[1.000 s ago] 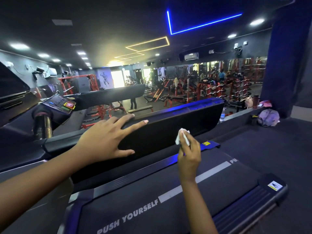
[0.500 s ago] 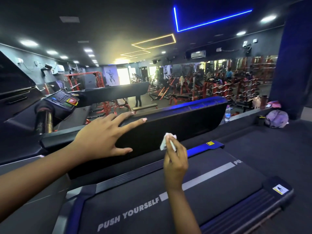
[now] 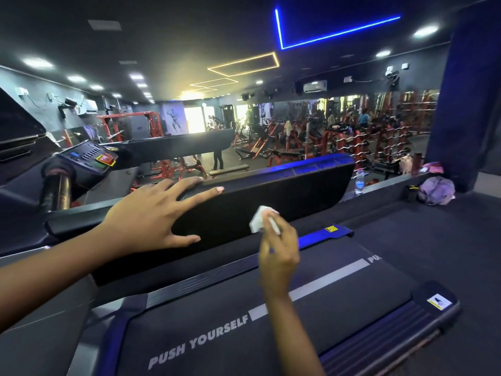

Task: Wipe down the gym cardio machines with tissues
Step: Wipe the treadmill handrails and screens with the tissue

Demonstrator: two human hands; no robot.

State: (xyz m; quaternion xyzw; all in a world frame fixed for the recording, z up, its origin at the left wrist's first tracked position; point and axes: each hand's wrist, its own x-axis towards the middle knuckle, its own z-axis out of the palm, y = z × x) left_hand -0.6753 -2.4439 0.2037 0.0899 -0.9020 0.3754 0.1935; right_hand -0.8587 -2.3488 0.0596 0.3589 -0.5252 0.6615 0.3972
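The left hand (image 3: 146, 215) lies spread wide on the treadmill's black side panel (image 3: 298, 191), fingers over its top edge and thumb on its face, at about 8 o'clock from the middle of the view. The right hand (image 3: 279, 248) pinches a small folded white tissue (image 3: 259, 221) between fingertips and thumb and holds it against the panel's face, at 3 o'clock from the left thumb, above the belt (image 3: 244, 321) printed "PUSH YOURSELF". To wipe well, I would flatten the tissue so more of it meets the panel, press evenly, run overlapping strokes from 3 towards 9 o'clock, and then lift the bracing hand to clean the patch under it. Against the picture from a second ago, the tissue has travelled along the panel towards 9 o'clock, farther from the yellow sticker (image 3: 330, 229) and nearer the left hand, which has stayed spread in the same place.
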